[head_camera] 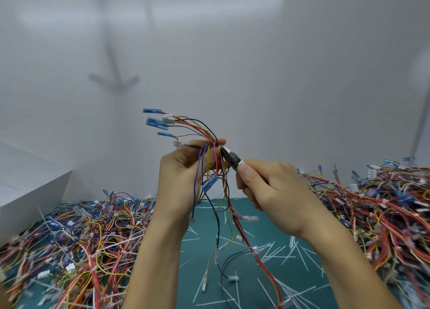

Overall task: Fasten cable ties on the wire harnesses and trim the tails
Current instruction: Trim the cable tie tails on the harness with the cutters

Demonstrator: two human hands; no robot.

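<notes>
Harness [210, 183] is gripped in curled left hand [180, 180], cutters [232, 157] in clenched right hand [270, 187]; piles [81, 239] are heaped at both mat [204, 215] edges, tails [279, 255] between.

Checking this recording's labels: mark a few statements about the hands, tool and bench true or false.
1. The left hand grips a wire harness. True.
2. The right hand is empty. False: it holds cutters, tips at the bundle.
3. Cut white tails lie on the green mat. True.
4. Harnesses are piled on the left only. False: a left pile and a right pile flank the mat.
</notes>
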